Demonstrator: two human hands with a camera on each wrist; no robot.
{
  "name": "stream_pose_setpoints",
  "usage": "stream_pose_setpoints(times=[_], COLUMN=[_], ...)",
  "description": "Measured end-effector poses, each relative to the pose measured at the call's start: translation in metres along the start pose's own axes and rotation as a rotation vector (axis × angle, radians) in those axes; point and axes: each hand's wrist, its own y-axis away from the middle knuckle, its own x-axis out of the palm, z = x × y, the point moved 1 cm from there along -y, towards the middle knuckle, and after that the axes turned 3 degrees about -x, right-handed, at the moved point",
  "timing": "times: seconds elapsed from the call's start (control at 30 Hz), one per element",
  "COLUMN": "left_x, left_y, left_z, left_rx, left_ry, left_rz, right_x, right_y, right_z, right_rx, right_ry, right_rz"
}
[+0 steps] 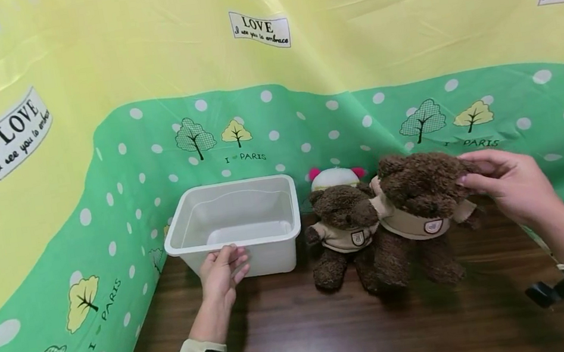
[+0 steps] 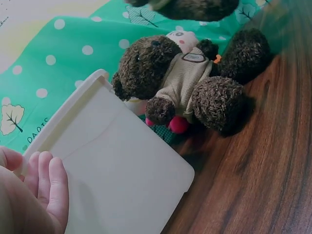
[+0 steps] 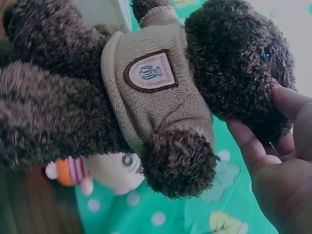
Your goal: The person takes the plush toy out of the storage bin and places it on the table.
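My right hand [image 1: 510, 183] has its grip pinched on the head of the larger brown teddy bear [image 1: 417, 211], which sits upright on the bench [image 1: 337, 336] right of centre, touching a smaller bear [image 1: 344, 230] on its left. My left hand [image 1: 222, 274], fingers relaxed, rests against the near wall of the white plastic bin [image 1: 237, 224] further left.

The head camera looks forward and down over the wooden table [image 1: 337, 336] toward the cloth backdrop. The left wrist camera sits close beside the white bin [image 2: 122, 170], facing the smaller teddy bear [image 2: 180, 83]. The right wrist camera looks at the larger teddy bear [image 3: 146, 97] from very near. All views share the bears.
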Motion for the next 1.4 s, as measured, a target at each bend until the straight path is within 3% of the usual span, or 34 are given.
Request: stream_pose_setpoints(times=[0.1,0.37,0.67,0.83,1.1,1.4], left_x=[-0.002,-0.002,-0.003,-0.004,-0.004,-0.001], left_y=[0.0,0.0,-0.003,-0.003,-0.002,-0.001], left_z=[0.001,0.0,0.001,0.001,0.002,0.001], left_rx=[-0.005,-0.003,-0.006,-0.003,-0.011,0.006], left_ry=[-0.001,-0.002,0.011,0.004,-0.004,0.01], left_rz=[0.004,0.002,-0.018,-0.018,-0.018,-0.009], right_x=[-0.007,-0.019,-0.015,-0.006,0.01,0.011], right_y=[0.008,0.021,0.016,0.008,-0.003,-0.011], right_z=[-0.015,-0.054,-0.09,-0.108,-0.116,-0.12], right_rx=[0.02,0.069,0.137,0.115,0.044,-0.003], right_ry=[0.047,-0.007,0.012,0.004,0.221,0.336], right_rz=[0.001,0.033,0.084,0.159,0.234,0.261])
